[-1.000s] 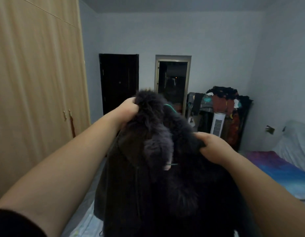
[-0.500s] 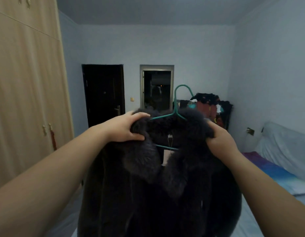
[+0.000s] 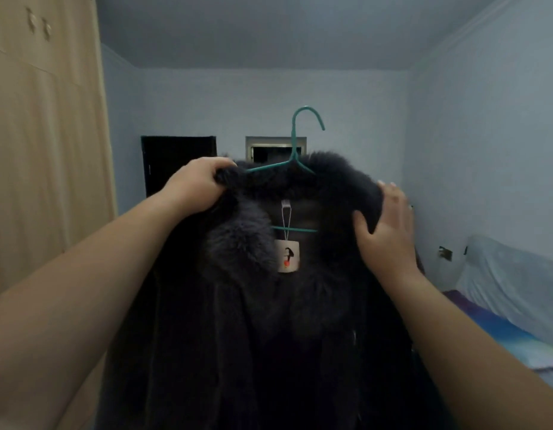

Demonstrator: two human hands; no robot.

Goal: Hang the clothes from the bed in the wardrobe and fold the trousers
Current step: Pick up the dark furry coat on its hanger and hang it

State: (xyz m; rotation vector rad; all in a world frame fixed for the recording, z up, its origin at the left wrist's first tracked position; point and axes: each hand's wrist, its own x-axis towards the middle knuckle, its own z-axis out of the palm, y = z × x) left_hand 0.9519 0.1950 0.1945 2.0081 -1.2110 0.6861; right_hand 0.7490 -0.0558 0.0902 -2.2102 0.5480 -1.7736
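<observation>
At frame centre, left hand (image 3: 197, 187) grips the fur coat (image 3: 269, 321); right hand (image 3: 385, 225) cups its shoulder. Probably heavy, soft: hold at hanger (image 3: 295, 162).

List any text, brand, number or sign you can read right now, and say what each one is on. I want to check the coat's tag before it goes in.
No readable text anywhere in view.
Hang tag on the dark fur-collared coat: shows only a dark figure and a red-orange spot; any lettering is too blurred to read.
Teal hanger, wardrobe doors, wall fitting: no markings visible.
</observation>
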